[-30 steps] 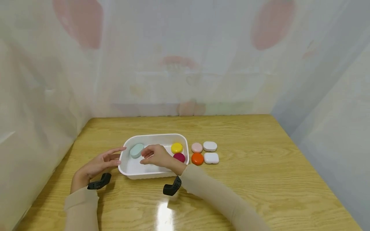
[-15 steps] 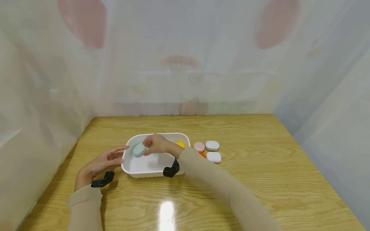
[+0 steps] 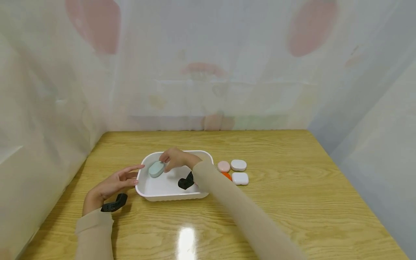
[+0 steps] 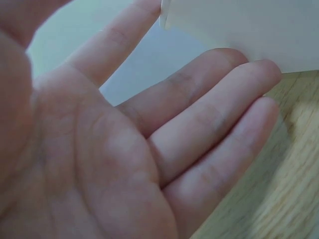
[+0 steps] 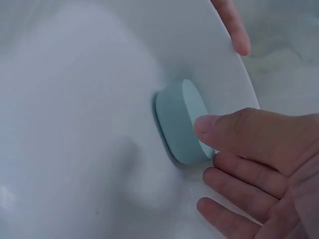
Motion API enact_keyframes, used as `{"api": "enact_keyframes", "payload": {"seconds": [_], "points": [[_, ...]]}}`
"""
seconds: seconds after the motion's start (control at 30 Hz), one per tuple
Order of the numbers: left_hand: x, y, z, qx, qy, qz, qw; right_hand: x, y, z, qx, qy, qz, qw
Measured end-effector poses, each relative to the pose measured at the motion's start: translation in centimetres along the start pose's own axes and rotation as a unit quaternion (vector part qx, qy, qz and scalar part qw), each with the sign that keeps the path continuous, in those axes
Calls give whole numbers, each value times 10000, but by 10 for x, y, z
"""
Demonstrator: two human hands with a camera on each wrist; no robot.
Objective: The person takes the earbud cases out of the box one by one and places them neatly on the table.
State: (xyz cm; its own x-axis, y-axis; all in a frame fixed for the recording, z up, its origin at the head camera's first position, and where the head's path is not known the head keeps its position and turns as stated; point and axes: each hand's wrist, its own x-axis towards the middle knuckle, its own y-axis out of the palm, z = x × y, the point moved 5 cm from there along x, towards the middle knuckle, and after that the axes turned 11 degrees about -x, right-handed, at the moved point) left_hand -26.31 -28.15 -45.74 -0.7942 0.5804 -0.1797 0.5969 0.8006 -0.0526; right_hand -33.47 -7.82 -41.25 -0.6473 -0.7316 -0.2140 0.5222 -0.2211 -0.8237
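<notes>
A mint-green, pill-shaped case (image 3: pixel 156 169) rests inside a white rectangular bin (image 3: pixel 154 187), near its left end. My right hand (image 3: pixel 177 157) reaches over the bin beside the case. In the right wrist view the thumb overlaps the top of the green case (image 5: pixel 179 119), and the other fingers spread below its lower end without curling round it. My left hand (image 3: pixel 112 184) is at the bin's left end, fingertips touching the rim. The left wrist view shows its palm and loosely straight fingers (image 4: pixel 199 114) against the bin wall.
Just right of the bin, a pink round piece (image 3: pixel 223 166), a partly covered orange one (image 3: pixel 226 175), a white oval case (image 3: pixel 238 165) and a white rounded case (image 3: pixel 240 178) lie on the wooden table (image 3: pixel 292 202). My right sleeve (image 3: pixel 234 202) crosses the bin's right end.
My right hand has moved toward the back of the bin, beside the green case. The sleeve now hides the yellow and magenta pieces. My left hand has stayed at the rim.
</notes>
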Motion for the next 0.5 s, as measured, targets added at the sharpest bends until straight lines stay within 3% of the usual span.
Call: {"api": "enact_keyframes", "payload": {"seconds": [0.23,0.5], "points": [[0,2,-1,23,9,7,10000,1,6,1,-95,0,-198,9998],[0,1,-2,-26,35,9,10000,7,11,4,-1170,-7,-229,9929]]}}
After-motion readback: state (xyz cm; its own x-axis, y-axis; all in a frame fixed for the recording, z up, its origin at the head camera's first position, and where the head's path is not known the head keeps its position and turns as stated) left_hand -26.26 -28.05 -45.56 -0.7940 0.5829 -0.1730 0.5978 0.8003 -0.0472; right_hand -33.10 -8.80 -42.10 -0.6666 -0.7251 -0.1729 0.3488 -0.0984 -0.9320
